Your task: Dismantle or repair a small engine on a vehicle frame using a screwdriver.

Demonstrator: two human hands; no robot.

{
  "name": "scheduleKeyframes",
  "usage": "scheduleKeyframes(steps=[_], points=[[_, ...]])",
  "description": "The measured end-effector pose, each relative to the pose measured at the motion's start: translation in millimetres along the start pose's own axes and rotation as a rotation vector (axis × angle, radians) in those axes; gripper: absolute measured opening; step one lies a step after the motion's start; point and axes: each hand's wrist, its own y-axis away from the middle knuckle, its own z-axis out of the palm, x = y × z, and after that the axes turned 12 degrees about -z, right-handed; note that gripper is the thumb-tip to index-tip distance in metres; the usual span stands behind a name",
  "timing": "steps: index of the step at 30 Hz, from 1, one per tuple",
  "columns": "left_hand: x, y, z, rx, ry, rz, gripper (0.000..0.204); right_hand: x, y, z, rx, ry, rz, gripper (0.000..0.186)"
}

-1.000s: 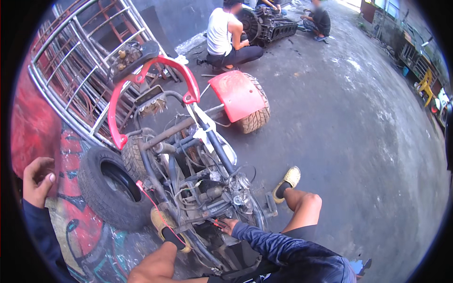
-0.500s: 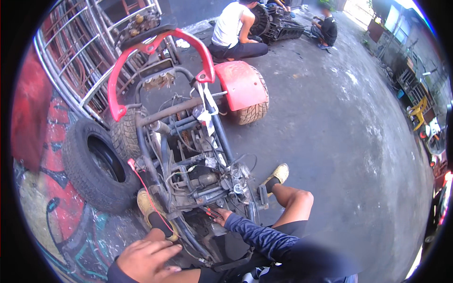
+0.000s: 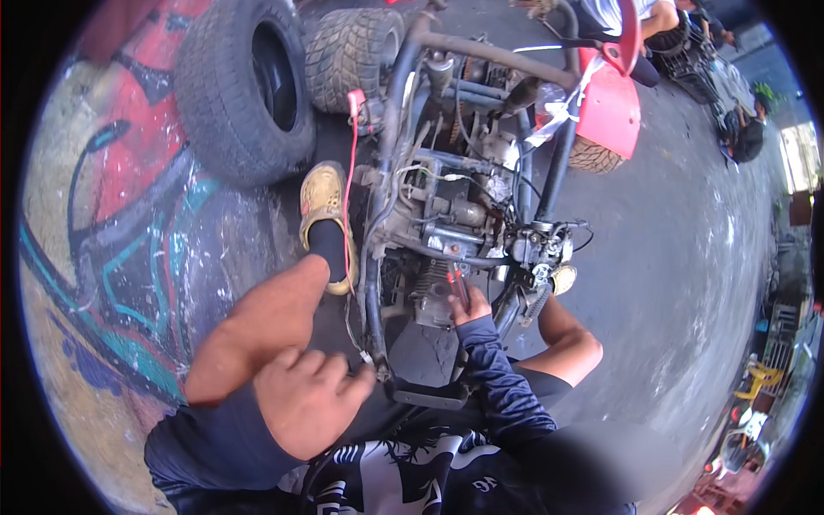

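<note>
I sit on the ground facing a stripped buggy with a dark tube frame (image 3: 390, 129) and a bare engine (image 3: 446, 223). My right hand (image 3: 470, 306), in a dark blue sleeve, reaches into the engine's lower part and grips a small red-handled tool (image 3: 457, 281). My left hand (image 3: 305, 403) rests curled on my raised left knee and holds nothing. My left foot in a yellow shoe (image 3: 324, 202) is planted beside the frame, next to a hanging red wire (image 3: 350, 172).
A loose black tyre (image 3: 245, 86) leans at the upper left beside the buggy's knobbly wheel (image 3: 352, 51). A red body panel (image 3: 609, 112) sits at the upper right. Other people (image 3: 747, 137) crouch far back on the concrete. Painted floor lies to my left.
My head has dropped closer to the engine. My left hand came down from the left side onto my knee. The right hand stayed at the engine.
</note>
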Motion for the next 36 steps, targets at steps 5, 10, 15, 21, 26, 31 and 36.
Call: scheduleKeyframes(steps=[5, 10, 15, 21, 26, 31, 36], points=[[-7.7, 12.7, 11.4, -0.026, 0.030, -0.031, 0.018, -17.5, -15.5, 18.1, 0.149, 0.008, -0.001, 0.047], [-5.6, 17.4, 19.2, 0.009, -0.003, 0.013, 0.024, -4.7, -33.2, 32.6, 0.092, 0.198, -0.028, 0.043], [-7.4, 22.2, 21.6, 0.045, -0.031, -0.011, 0.018, -11.1, -41.6, 39.4, 0.072, 0.259, -0.034, 0.038], [-12.2, 24.3, 19.7, 0.020, 0.069, 0.023, 0.023, -15.6, -46.5, 35.0, 0.049, 0.279, -0.049, 0.037], [-10.2, 22.8, 16.2, -0.015, 0.068, 0.036, 0.024, -22.1, -45.6, 36.6, -0.009, 0.301, -0.017, 0.035], [-8.0, 22.1, 18.1, -0.016, 0.076, 0.033, 0.023, -17.1, -40.5, 37.5, 0.040, 0.290, -0.042, 0.039], [-3.8, 20.0, 13.4, -0.055, -0.050, 0.014, 0.019, -9.9, -37.9, 44.6, 0.096, 0.213, -0.094, 0.039]])
